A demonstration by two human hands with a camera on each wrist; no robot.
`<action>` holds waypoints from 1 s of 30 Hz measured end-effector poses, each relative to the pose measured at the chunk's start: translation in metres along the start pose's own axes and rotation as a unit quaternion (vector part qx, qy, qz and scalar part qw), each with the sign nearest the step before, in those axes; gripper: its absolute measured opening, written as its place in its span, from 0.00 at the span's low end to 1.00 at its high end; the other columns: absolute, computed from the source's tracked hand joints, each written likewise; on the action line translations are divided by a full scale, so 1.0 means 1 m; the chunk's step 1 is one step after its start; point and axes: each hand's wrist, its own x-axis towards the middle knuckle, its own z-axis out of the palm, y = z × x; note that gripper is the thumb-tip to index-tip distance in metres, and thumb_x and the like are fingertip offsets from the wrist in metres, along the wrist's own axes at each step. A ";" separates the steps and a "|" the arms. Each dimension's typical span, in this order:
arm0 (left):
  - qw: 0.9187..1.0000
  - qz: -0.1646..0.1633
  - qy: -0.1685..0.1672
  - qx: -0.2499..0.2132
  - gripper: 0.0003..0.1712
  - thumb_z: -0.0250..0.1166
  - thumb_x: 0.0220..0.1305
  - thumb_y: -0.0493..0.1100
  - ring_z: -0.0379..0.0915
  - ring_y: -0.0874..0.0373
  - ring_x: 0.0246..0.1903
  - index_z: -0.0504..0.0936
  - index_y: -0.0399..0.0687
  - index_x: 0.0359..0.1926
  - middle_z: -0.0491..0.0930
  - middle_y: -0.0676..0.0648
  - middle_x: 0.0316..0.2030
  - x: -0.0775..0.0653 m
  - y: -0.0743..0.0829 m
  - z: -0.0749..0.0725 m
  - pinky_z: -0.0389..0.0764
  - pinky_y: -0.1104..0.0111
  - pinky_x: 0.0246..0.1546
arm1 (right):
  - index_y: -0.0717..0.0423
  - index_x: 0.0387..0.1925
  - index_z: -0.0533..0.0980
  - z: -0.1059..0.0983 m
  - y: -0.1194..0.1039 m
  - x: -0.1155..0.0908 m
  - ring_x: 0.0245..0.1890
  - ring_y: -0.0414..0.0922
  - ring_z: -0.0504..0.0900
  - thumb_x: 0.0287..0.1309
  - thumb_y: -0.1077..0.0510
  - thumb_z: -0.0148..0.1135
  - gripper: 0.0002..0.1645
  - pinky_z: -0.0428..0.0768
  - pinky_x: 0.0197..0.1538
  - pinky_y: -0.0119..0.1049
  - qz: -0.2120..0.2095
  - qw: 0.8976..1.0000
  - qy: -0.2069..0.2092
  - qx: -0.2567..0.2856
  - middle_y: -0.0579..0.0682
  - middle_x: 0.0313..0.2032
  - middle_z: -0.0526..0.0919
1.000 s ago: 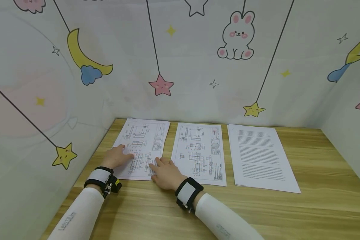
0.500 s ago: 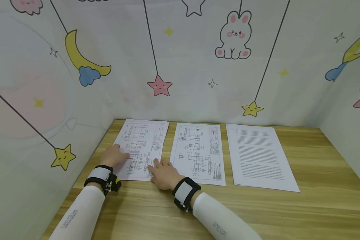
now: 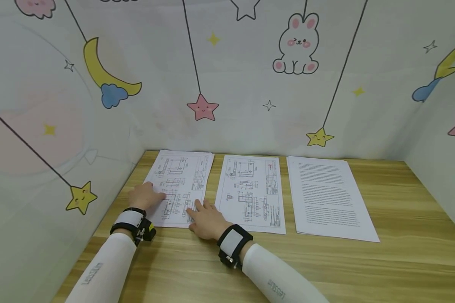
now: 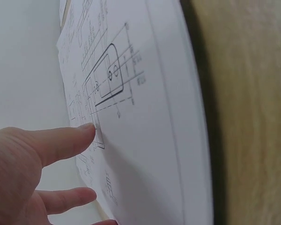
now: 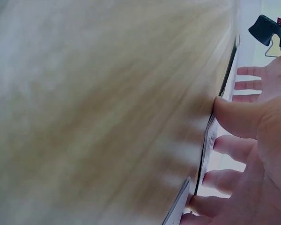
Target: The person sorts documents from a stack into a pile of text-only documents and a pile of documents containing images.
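Note:
On the left of the table lies a stack of paper printed with technical drawings (image 3: 189, 172). My left hand (image 3: 145, 197) rests at its left side, fingers spread and thumb over the printed part. The left wrist view shows that thumb (image 4: 68, 143) stretched toward the drawing lines on the top sheet (image 4: 145, 140). My right hand (image 3: 207, 219) touches the lower right corner with spread fingers. In the right wrist view my right thumb (image 5: 239, 117) lies along the paper's edge, other fingers beyond it. Beside that hand is a second drawing sheet (image 3: 259, 181).
Further right lies a stack of text-printed pages (image 3: 326, 198). All the papers lie on a wood-grain table (image 3: 402, 235). A white cloth wall (image 3: 242, 130) with cartoon prints closes off the back, and similar walls stand at both sides.
Both hands stay on the left stack with hardly any motion. The head view shifts slightly; the papers keep their places.

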 end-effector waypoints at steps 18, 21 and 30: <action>0.994 -0.044 0.018 -0.102 0.39 0.70 0.57 0.52 0.77 0.45 0.35 0.72 0.22 0.56 0.78 0.27 0.45 0.011 -0.007 0.007 0.76 0.66 0.26 | 0.43 0.72 0.65 -0.001 0.000 -0.001 0.76 0.58 0.57 0.70 0.45 0.54 0.32 0.61 0.75 0.49 0.000 1.000 0.000 -0.012 0.54 0.76 0.59; 0.993 -0.050 0.014 -0.107 0.38 0.71 0.56 0.53 0.77 0.46 0.33 0.74 0.23 0.53 0.78 0.28 0.44 0.012 -0.008 0.007 0.75 0.67 0.24 | 0.43 0.72 0.65 -0.001 0.000 -0.001 0.76 0.57 0.57 0.70 0.45 0.54 0.32 0.61 0.75 0.49 -0.001 1.000 0.001 -0.012 0.54 0.76 0.59; 0.996 -0.054 0.024 -0.069 0.38 0.70 0.56 0.56 0.75 0.47 0.32 0.76 0.22 0.50 0.79 0.29 0.42 0.013 -0.014 0.006 0.72 0.67 0.24 | 0.43 0.73 0.65 -0.001 0.000 -0.001 0.76 0.58 0.57 0.70 0.45 0.53 0.32 0.60 0.76 0.49 -0.002 1.000 0.002 -0.011 0.54 0.76 0.59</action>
